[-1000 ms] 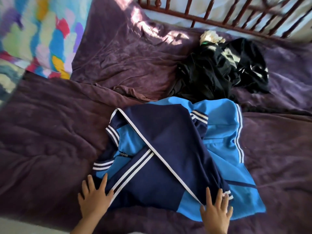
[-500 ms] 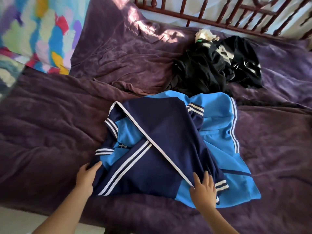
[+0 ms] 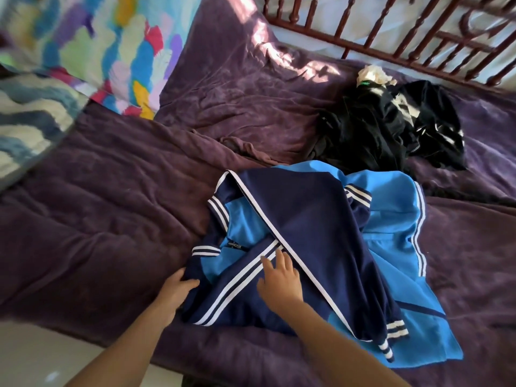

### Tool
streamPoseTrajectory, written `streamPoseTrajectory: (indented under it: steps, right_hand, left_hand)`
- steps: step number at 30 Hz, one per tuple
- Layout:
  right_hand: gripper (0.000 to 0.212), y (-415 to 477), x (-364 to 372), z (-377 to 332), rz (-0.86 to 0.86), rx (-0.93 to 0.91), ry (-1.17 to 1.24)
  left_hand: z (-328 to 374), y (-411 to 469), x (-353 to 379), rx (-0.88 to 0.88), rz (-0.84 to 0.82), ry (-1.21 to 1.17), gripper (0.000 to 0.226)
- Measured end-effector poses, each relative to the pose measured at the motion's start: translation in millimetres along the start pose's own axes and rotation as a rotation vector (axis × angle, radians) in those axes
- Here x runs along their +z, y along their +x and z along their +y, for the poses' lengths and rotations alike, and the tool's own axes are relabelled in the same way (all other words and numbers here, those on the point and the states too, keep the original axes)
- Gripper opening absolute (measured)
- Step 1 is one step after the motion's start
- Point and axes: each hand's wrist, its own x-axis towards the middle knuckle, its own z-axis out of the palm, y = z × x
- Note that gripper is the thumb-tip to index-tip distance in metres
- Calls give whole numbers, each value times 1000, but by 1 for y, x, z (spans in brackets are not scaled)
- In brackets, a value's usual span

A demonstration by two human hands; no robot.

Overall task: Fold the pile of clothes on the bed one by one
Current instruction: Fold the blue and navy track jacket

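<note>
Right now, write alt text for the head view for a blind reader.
A person's left hand grips the edge of a navy and blue jacket spread on a purple bed cover, right hand flat on it. Behind it lie heaped black clothes.

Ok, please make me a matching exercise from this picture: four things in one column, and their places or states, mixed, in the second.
1. left hand
2. right hand
3. black clothes
4. colourful cover

A. heaped near the wooden rail
B. lies flat on the blue jacket
C. at the far left of the bed
D. grips the jacket's left edge

Pairs: 1-D, 2-B, 3-A, 4-C.
</note>
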Motion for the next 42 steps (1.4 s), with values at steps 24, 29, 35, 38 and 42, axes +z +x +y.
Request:
streamPoseTrajectory:
  steps: [24,29,35,38,42]
  right_hand:
    - [39,230,-73,-128,-87,-447,-819]
    - [31,223,-106,-118,-114,-505,-758]
    - [20,197,-151,-85,14,-623,-693]
    - [20,177,-173,-58,138,-661,-699]
    - [20,147,-200,-8,262,-687,-705]
  left_hand:
    - [2,58,2,-106,-124,-330,19]
    - [11,51,-3,-137,-185,-324,19]
    - [15,27,-3,-4,-219,-190,16]
    - [25,3,3,147,-256,-144,20]
    - [53,-41,35,323,-382,-67,22]
